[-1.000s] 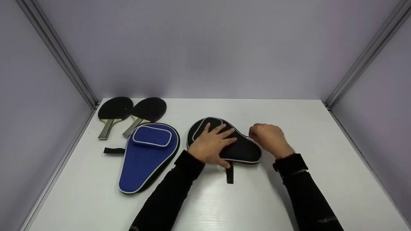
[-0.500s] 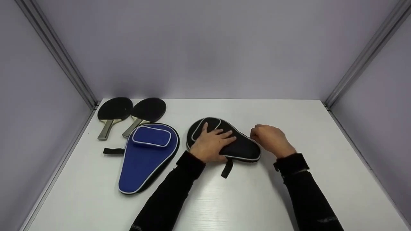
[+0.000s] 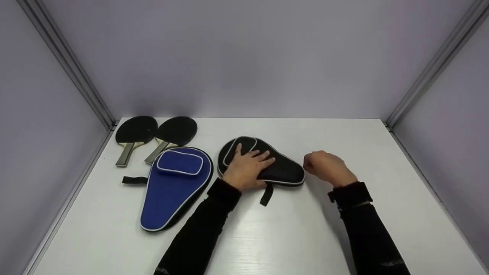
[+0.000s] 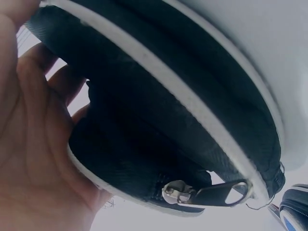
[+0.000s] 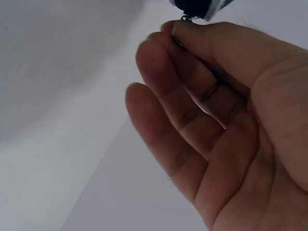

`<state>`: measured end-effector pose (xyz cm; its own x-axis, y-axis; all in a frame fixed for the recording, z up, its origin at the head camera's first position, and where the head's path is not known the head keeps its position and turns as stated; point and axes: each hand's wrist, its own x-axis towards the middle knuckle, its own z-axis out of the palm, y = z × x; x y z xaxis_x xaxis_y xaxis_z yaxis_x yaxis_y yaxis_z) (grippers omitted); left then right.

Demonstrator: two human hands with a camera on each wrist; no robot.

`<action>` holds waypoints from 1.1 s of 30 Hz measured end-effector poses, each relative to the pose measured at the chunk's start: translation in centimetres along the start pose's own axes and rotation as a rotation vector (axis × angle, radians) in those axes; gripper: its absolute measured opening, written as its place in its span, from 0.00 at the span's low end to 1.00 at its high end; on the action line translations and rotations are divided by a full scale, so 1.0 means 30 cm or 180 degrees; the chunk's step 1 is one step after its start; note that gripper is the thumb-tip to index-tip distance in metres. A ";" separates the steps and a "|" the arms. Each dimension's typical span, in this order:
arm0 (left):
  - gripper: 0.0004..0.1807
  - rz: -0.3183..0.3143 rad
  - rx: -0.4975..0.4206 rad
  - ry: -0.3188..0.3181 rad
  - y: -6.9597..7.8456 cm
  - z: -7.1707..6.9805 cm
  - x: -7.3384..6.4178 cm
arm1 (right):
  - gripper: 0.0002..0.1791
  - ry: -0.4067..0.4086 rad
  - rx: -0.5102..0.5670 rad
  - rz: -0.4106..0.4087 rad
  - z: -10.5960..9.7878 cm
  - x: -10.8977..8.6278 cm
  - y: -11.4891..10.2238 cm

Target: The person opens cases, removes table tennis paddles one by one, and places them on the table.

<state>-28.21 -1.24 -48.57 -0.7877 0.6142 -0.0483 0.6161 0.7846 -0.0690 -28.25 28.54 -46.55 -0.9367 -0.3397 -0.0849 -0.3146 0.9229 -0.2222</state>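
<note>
A black table tennis paddle case (image 3: 285,170) with white piping lies on the white table, its narrow end pointing right. Spread over its wide end, my left hand (image 3: 246,168) presses on it with straight fingers. The left wrist view shows the white-edged side of the case and a metal zipper slider (image 4: 180,192) with a dark pull. At the narrow end, my right hand (image 3: 328,168) pinches a small zipper pull (image 5: 186,18) between thumb and forefinger; most of the pull is hidden. A short black strap (image 3: 267,195) sticks out from the near side of the case.
A blue paddle case (image 3: 172,196) with white piping lies to the left, its black strap (image 3: 134,180) pointing left. Behind it lie two black paddles, one (image 3: 136,130) at the far left and another (image 3: 177,131) beside it. Grey panels (image 3: 244,61) enclose the table.
The black case has slid slightly left and away under my left hand. My right hand has shifted a little right and nearer, along the edge to the narrow tip. The strap has swung left.
</note>
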 end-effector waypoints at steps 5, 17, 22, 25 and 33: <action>0.50 0.0005 -0.0012 -0.0012 0.001 -0.002 -0.003 | 0.10 -0.0251 0.0179 0.0061 -0.024 -0.029 -0.012; 0.48 -0.0001 -0.0043 0.0063 0.006 -0.002 -0.010 | 0.13 -0.0620 0.0202 0.0324 -0.059 -0.066 -0.082; 0.48 -0.0020 -0.0066 0.0052 0.008 -0.002 -0.011 | 0.13 -0.0810 0.0192 0.0408 -0.065 -0.069 -0.116; 0.48 -0.0022 -0.0059 0.0050 0.007 -0.002 -0.008 | 0.12 -0.0919 0.0177 0.0402 -0.068 -0.071 -0.142; 0.49 -0.0023 -0.0045 0.0074 0.005 -0.001 -0.007 | 0.10 -0.0990 0.0108 0.0283 -0.037 -0.068 -0.232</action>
<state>-27.95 -1.24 -48.55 -0.7918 0.6103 -0.0247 0.6106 0.7900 -0.0553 -24.33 23.00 -43.74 -0.8667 -0.3021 -0.3971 -0.2234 0.9466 -0.2325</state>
